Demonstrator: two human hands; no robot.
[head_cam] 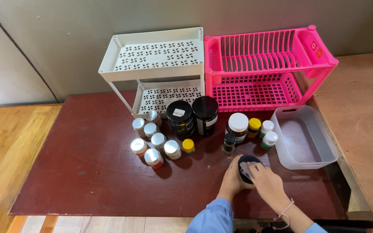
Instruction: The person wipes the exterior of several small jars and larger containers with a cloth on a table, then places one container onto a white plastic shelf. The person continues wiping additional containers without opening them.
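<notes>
My left hand (231,177) wraps around the side of a black-lidded jar (247,164) standing on the dark red table (96,172). My right hand (269,183) lies on top of the jar's lid, pressing a small pale cloth or wipe (245,169) against it. Both sleeves are light blue, and a thin bracelet sits on the right wrist. Just beyond the jar stand a small dark bottle (229,143), a white-lidded brown jar (238,126), a yellow-capped bottle (254,127) and two small white-capped bottles (268,133).
Two big black jars (193,116), a small yellow-capped jar (188,146) and several silver-lidded spice jars (153,140) stand mid-table. A white two-tier rack (156,64) and a pink dish rack (264,64) stand at the back. A translucent grey bin (303,138) sits at the right edge.
</notes>
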